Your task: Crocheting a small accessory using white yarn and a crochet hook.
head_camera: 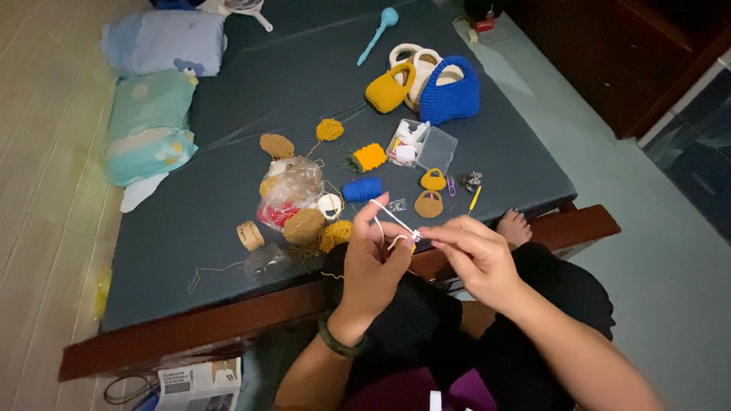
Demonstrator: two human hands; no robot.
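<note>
Sprawling across most of frame: dark mat (228, 228) on wood frame, w/ pillows (152, 91) lying at far left edge. Sitting at far end: blue bag (449, 95), yellow bag (388, 90), cream bag (417, 62) touching one another, teal stick (377, 34) just beyond. Crowding mid-mat: plastic bag (289, 190) of yarn, clear box (422, 144) w/ lid open, blue yarn (362, 189), tan & mustard balls beside it, two tiny bags (431, 192) nr the front edge. Working in foreground, above black-clad knees: left hand (373, 266), wristband on, fingers curling shut, white yarn (388, 217) running taut over index finger. Meeting it fingertip to fingertip: right hand (476, 255), pinching closed on small white piece (415, 236) at yarn's end; hook, if any, too small to tell. Peeking past knee: bare foot (514, 227).
</note>
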